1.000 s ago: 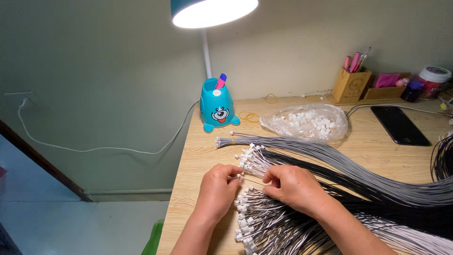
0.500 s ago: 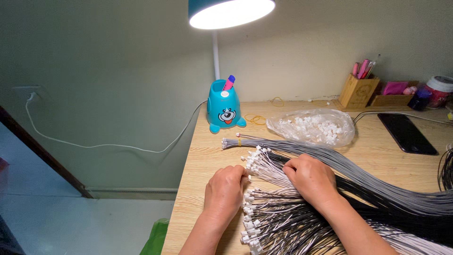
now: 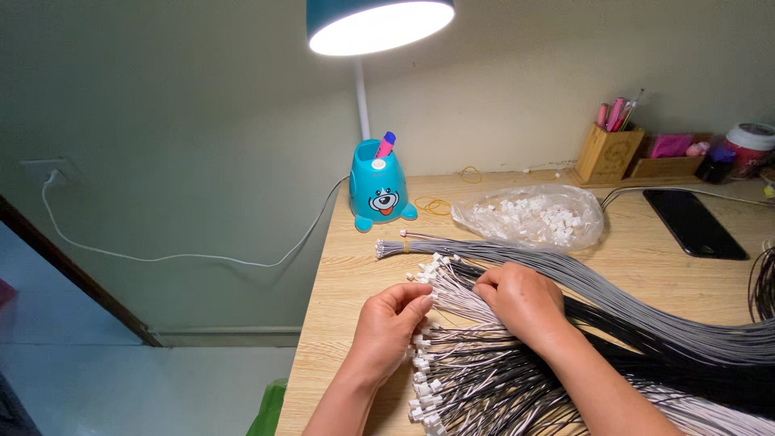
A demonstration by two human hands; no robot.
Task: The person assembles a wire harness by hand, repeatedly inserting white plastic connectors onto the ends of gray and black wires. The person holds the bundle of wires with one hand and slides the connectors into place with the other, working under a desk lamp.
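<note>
While a lit teal desk lamp [image 3: 379,24] hangs over the far side, the wooden counter [image 3: 347,266] carries nearly everything in view, its left edge standing against a pale green wall with a white cable [image 3: 186,258] trailing down to a socket. Across the right half sweeps a long bundle of grey wires [image 3: 646,307], its bound end pointing left, with black wires beside and beneath it. On the near side lies a heap of short wires with white connectors [image 3: 460,379], the plugs fanned out toward the left. Both forearms reach up from the near edge. The right hand [image 3: 521,299] rests knuckles up on the short wires, fingers curled down and pressed together over a clutch of them. The left hand [image 3: 391,323] sits just left of it, thumb and fingertips closed in a pinch at the connector ends; exactly which piece it pinches is too small to tell. Farther back, a clear plastic bag of white connectors [image 3: 533,216] lies near the middle of the counter. To its left stands a teal bear-faced pen holder [image 3: 379,190] with a marker in it. At the far right sit a wooden pen box [image 3: 609,153], a black phone [image 3: 698,224] lying flat, and a white-lidded jar [image 3: 749,145]. A yellow rubber band [image 3: 436,207] lies between the pen holder and the bag.
</note>
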